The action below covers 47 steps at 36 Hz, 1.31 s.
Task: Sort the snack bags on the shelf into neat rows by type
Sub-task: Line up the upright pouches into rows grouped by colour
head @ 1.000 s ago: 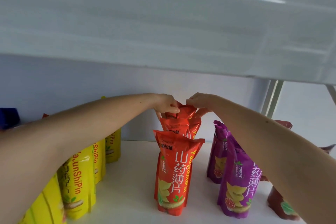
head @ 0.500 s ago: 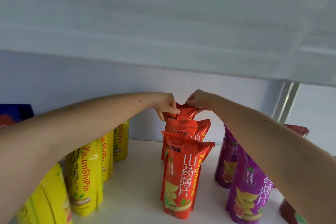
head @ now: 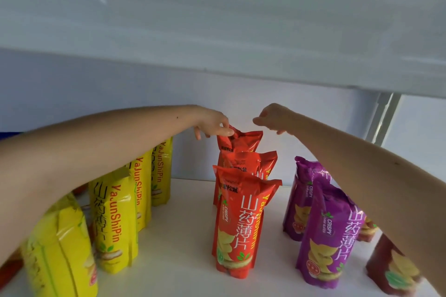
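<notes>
Three orange-red snack bags stand in a row on the white shelf: the front one, a middle one and a rear one. My left hand pinches the rear bag's top left corner. My right hand hovers just above and right of that bag's top with its fingers curled, holding nothing. Yellow bags line up on the left under my left arm. Purple bags stand in a row on the right, partly behind my right arm.
A dark red bag stands at the far right front, another partly hidden behind the purple row. The shelf above hangs low over the bags. A metal upright stands at the back right. Something blue shows at the far left.
My right hand has let go of the rear orange-red bag's top and lifted slightly to the right. My left hand still pinches it. The view has moved closer.
</notes>
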Tool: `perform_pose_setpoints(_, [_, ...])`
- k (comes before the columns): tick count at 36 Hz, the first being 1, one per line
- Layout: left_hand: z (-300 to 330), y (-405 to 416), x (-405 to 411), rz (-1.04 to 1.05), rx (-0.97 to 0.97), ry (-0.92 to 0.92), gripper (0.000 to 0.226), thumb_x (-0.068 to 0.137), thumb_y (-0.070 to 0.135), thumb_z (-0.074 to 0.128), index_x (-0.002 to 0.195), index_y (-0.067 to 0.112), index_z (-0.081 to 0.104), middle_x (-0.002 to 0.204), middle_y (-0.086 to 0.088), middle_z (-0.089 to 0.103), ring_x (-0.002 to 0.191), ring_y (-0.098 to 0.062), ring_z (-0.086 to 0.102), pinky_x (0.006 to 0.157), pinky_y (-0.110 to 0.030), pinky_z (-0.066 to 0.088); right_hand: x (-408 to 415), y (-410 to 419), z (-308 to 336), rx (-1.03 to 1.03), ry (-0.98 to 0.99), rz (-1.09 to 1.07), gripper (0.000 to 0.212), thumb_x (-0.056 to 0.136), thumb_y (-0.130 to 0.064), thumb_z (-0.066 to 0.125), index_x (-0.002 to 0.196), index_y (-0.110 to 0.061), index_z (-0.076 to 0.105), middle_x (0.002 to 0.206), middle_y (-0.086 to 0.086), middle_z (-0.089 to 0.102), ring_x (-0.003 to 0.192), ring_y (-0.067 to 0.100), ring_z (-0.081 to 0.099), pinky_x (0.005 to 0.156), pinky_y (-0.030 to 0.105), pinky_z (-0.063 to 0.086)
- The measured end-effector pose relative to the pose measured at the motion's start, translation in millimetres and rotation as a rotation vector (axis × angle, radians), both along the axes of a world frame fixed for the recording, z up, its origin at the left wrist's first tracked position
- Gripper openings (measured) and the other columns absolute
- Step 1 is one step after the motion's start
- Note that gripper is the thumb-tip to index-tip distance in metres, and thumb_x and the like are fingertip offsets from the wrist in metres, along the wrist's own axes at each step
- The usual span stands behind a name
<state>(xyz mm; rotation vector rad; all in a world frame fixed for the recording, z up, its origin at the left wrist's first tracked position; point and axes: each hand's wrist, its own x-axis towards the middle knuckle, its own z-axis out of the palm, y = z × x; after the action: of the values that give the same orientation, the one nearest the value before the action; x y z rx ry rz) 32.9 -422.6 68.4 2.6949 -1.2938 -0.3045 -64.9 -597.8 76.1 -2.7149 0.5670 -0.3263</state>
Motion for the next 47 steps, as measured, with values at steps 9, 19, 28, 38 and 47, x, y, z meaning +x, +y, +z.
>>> perform_pose_setpoints(9, [18.8,49.0,-35.6,-0.082,-0.192,-0.006,0.057,0.084,0.064,0.053,0.123,0.022,0.058,0.116,0.003,0.060,0.102,-0.017,0.061,0.074,-0.028,0.055,-44.4,25.1,1.9,-0.008,0.069,0.334,0.033,0.075,-0.054,0.074,0.094,-0.028,0.076,0.092,-0.016,0.073,0.091,0.002,0.064,0.079,0.022,0.051])
perform_pose_setpoints(19, [-6.5,68.4,-71.9,-0.258,-0.096,0.238,0.058,0.062,0.063,0.072,0.103,0.022,0.066,0.101,0.008,0.072,0.086,-0.006,0.072,0.068,-0.026,0.059,-45.9,55.1,-15.9,-0.089,0.166,0.408,0.014,0.084,-0.027,0.073,0.097,-0.022,0.074,0.100,-0.010,0.070,0.100,0.013,0.062,0.091,0.027,0.046])
perform_pose_setpoints(28, [-29.0,61.6,-76.9,-0.315,-0.154,0.139,0.033,0.076,0.034,0.082,0.103,0.019,0.068,0.096,0.008,0.070,0.074,-0.005,0.070,0.066,-0.031,0.062,-44.2,68.3,-18.2,-0.040,0.101,0.393,0.008,0.086,-0.026,0.071,0.087,-0.019,0.070,0.090,-0.005,0.064,0.094,0.018,0.060,0.084,0.031,0.048])
perform_pose_setpoints(38, [-30.6,60.6,-83.8,-0.291,-0.142,0.097,0.029,0.077,0.041,0.079,0.096,0.026,0.063,0.092,0.011,0.069,0.072,-0.006,0.071,0.060,-0.024,0.059,-44.3,74.6,-21.2,-0.034,0.130,0.377,0.012,0.089,-0.029,0.067,0.098,-0.022,0.069,0.106,-0.003,0.065,0.104,0.018,0.059,0.090,0.029,0.047])
perform_pose_setpoints(47, [-12.4,71.5,-76.8,-0.173,-0.116,0.100,0.052,0.064,0.043,0.087,0.107,0.026,0.065,0.094,0.011,0.073,0.071,0.003,0.067,0.060,-0.025,0.059,-45.4,58.6,-8.2,0.068,-0.060,0.232,0.019,0.089,-0.025,0.064,0.097,-0.009,0.072,0.093,0.008,0.074,0.090,0.023,0.071,0.068,0.027,0.058])
